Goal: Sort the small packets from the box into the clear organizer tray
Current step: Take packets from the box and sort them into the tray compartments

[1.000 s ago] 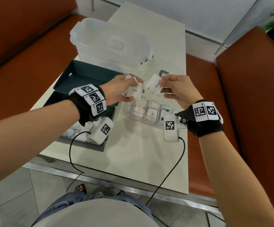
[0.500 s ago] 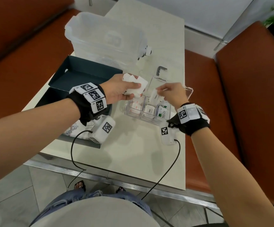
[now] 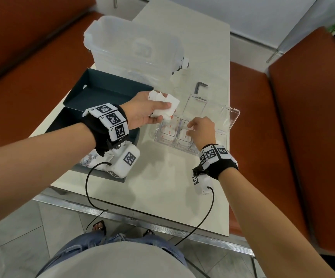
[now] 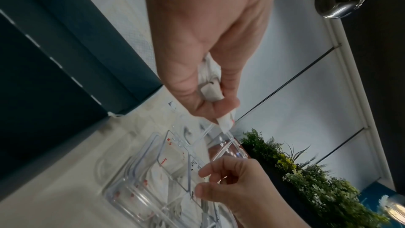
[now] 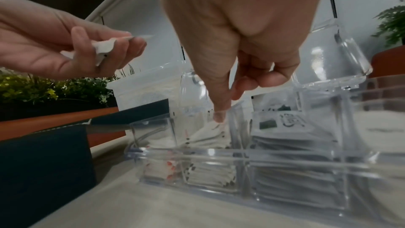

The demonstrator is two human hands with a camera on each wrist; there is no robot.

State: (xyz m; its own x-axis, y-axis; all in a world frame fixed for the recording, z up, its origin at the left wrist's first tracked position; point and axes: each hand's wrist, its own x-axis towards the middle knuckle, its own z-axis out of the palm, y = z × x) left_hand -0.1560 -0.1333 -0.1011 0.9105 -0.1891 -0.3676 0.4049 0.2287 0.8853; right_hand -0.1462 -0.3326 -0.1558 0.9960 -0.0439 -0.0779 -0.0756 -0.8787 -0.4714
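The right hand presses a packet into the organizer tray, forefinger extended. Seat it flat; the left hand fingers grip spare packets ready

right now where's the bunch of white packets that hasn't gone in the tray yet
In the head view the white packets are gripped in the left hand, held just left of the clear organizer tray and above the dark box.
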